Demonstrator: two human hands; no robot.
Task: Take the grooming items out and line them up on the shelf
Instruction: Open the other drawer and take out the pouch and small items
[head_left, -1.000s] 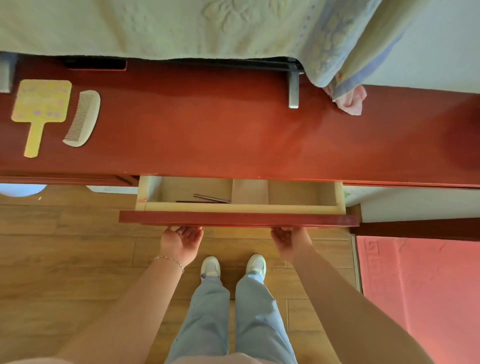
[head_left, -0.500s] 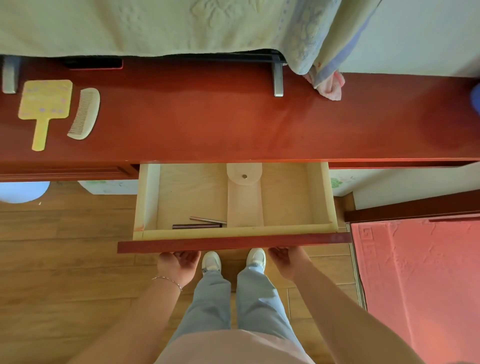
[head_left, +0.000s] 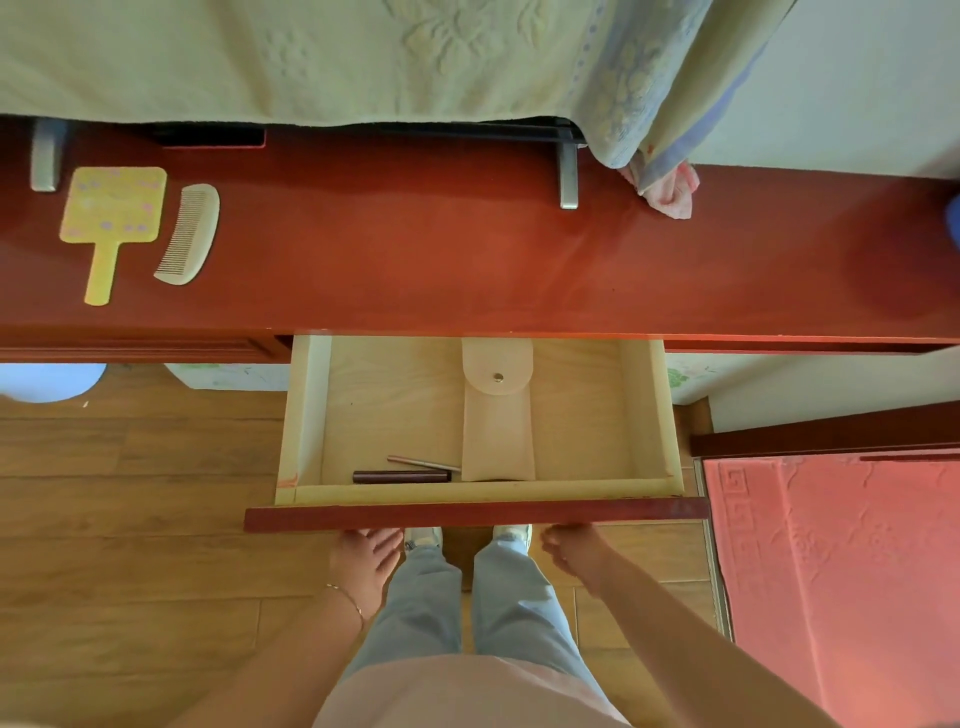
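The wooden drawer (head_left: 647, 415) stands pulled out below the red shelf (head_left: 441, 265). Inside lie a beige snap pouch (head_left: 497, 426), a dark brown tube (head_left: 401, 476) and a thin pinkish pencil (head_left: 423, 462) near the front wall. On the shelf's left lie a yellow hand mirror (head_left: 111, 218) and a pale comb (head_left: 189, 234), side by side. My left hand (head_left: 366, 564) hangs just below the drawer's red front (head_left: 475, 514), fingers relaxed and spread. My right hand (head_left: 576, 553) is also below the front, fingers loosely curled, holding nothing.
A pale green blanket (head_left: 311, 57) hangs over the shelf's back edge, with a pink cloth (head_left: 672, 189) at its corner. Two grey brackets (head_left: 568, 176) stand on the shelf. A red mat (head_left: 841, 571) lies right of my feet on the wood floor.
The drawer has slid further out, showing the whole pouch. Both hands have let go of the drawer front and dropped slightly below it.
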